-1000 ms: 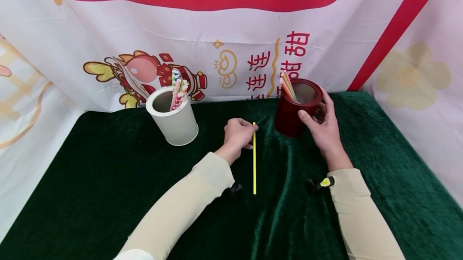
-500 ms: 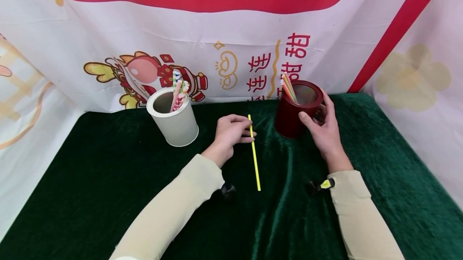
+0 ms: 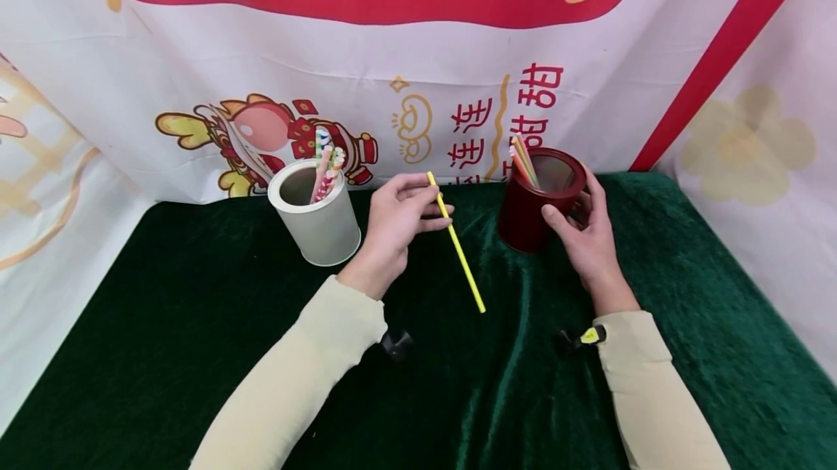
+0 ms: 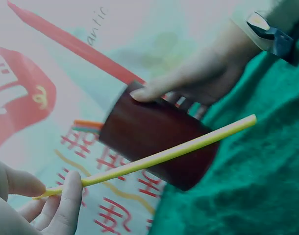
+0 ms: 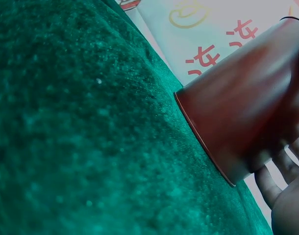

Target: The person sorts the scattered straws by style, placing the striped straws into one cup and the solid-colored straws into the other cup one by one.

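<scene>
Between thumb and fingertips, my left hand [image 3: 392, 219] pinches a yellow straw [image 3: 461, 252] near its upper end. The straw slants down to the right, its lower end hanging over the cloth; in the left wrist view the straw [image 4: 159, 157] crosses in front of the red container. My right hand [image 3: 590, 245] grips the dark red round container [image 3: 527, 217] from its right side, thumb at the front. That container stands upright with several coloured straws [image 3: 523, 163] leaning at its left rim. The right wrist view shows the container's base [image 5: 206, 139] on the cloth.
Left of my left hand stands a white round container [image 3: 320, 234] with several patterned straws [image 3: 325, 178] inside. Dark green velvet cloth [image 3: 196, 325] covers the table, with folds at its middle. A printed white and red curtain [image 3: 366, 49] hangs right behind the containers.
My left hand has lifted the yellow straw off the cloth, moving back and left, and the straw has tilted. The right hand has stayed on the red container.
</scene>
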`<control>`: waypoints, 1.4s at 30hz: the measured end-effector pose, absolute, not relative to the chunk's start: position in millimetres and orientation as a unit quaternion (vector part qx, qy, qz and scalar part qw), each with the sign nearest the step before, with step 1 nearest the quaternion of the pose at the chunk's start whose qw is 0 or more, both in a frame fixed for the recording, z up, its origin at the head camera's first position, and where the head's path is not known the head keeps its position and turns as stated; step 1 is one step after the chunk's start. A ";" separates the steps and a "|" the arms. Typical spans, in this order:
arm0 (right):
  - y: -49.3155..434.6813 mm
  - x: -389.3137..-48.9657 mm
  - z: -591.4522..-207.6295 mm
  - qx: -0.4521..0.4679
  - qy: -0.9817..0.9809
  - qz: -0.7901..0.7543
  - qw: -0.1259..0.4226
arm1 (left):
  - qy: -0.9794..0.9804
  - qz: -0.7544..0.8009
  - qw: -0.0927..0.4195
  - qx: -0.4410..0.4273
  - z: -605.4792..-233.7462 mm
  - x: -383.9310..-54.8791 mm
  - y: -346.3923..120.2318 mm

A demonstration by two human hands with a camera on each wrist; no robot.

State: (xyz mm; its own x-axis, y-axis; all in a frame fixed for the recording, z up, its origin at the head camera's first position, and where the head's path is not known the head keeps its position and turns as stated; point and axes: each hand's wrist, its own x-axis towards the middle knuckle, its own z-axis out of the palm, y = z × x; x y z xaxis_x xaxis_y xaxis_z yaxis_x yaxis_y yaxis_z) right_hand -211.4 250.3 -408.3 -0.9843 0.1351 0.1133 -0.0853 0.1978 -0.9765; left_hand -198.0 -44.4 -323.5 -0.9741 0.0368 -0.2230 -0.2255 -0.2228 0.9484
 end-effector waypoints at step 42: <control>248.0 -208.6 -406.1 -0.024 -0.766 0.637 0.083 | 0.621 0.755 -0.155 0.144 -273.7 -196.4 12.2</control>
State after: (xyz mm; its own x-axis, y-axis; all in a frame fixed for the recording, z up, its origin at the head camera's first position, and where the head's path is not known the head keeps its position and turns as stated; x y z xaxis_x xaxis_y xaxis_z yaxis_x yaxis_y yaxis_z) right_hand -208.6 248.0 -406.1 -0.9852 0.1418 0.0966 -0.0690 0.1878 -0.9798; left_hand -196.4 12.2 -273.7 -0.9104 -0.0555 0.4099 0.4129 -0.1806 0.8927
